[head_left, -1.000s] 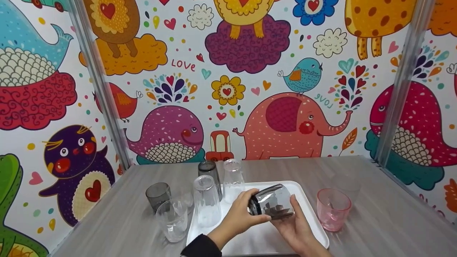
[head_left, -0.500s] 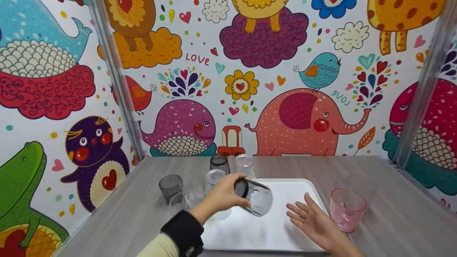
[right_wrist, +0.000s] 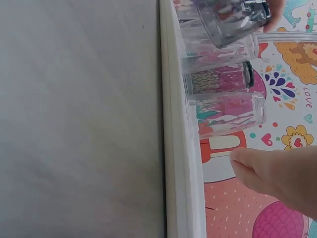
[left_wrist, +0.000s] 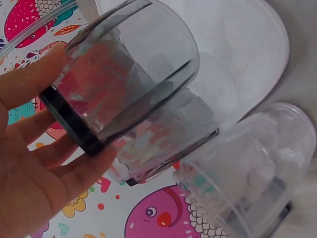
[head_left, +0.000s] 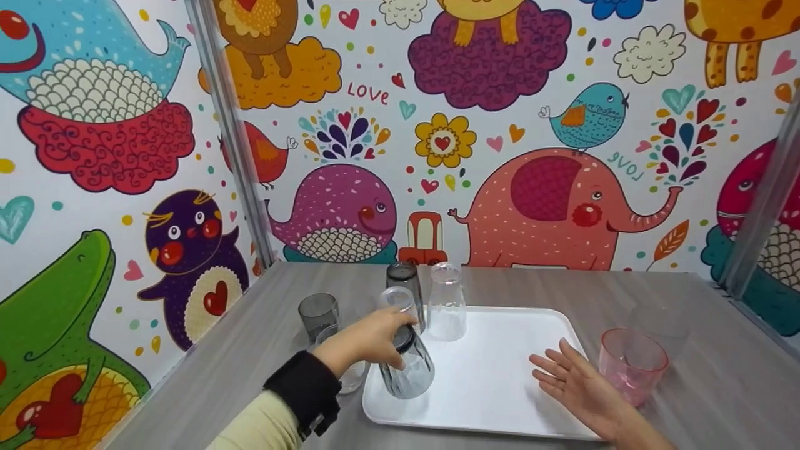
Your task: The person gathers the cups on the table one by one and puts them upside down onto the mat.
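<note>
My left hand grips a grey-tinted drinking glass around its dark base. The glass is mouth down, slightly tilted, over the front left of the white tray. In the left wrist view, thumb and fingers wrap the thick black base of the same glass. Just behind it stands an upturned clear glass, partly covered by the hand. An upturned dark glass and another clear glass stand farther back. My right hand, fingers extended and holding nothing, hovers over the tray's right side.
Left of the tray, a grey glass stands upright, with a clear glass partly behind the left forearm. To the right are a pink glass and a faint clear glass. A patterned wall borders the table.
My right hand has let go of the grey-tinted glass and moved right. The left hand has carried it left and turned it from sideways to nearly upside down. The view has shifted too.
</note>
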The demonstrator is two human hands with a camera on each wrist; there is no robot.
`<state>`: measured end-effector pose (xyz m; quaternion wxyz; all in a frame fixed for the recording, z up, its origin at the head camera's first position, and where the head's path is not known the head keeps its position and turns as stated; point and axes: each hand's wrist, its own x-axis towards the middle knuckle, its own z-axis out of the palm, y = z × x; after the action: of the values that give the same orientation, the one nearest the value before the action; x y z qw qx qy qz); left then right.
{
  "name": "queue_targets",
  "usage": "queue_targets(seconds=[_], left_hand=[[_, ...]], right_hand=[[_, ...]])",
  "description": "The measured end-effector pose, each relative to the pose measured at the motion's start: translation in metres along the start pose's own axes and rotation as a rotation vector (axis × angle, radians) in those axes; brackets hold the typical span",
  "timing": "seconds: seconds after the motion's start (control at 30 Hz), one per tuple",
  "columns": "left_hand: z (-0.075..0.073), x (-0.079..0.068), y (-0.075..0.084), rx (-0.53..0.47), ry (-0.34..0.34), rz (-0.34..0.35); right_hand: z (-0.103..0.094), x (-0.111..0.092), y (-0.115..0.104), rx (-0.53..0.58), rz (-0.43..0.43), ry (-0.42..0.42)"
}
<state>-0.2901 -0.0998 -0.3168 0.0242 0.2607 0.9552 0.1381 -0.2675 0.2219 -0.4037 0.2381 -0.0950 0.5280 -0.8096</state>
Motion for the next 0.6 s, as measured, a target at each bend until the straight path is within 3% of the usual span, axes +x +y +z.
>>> queue_targets(seconds=[0.17,0.33,0.6], left_hand=[[0.007,-0.002,-0.005,0.025,-0.033,-0.026],[0.014,-0.005,-0.007,0.057,-0.057,-0.052],[0.021,-0.009,-0.013,0.103,-0.076,-0.074]], right_hand=[[-0.001,-0.005,-0.003,-0.167,0.001,0.067],[-0.005,-0.01,-0.003,-0.191,-0.006,0.106],[-0.02,-0.017,-0.002,-0.163,-0.021,-0.007]])
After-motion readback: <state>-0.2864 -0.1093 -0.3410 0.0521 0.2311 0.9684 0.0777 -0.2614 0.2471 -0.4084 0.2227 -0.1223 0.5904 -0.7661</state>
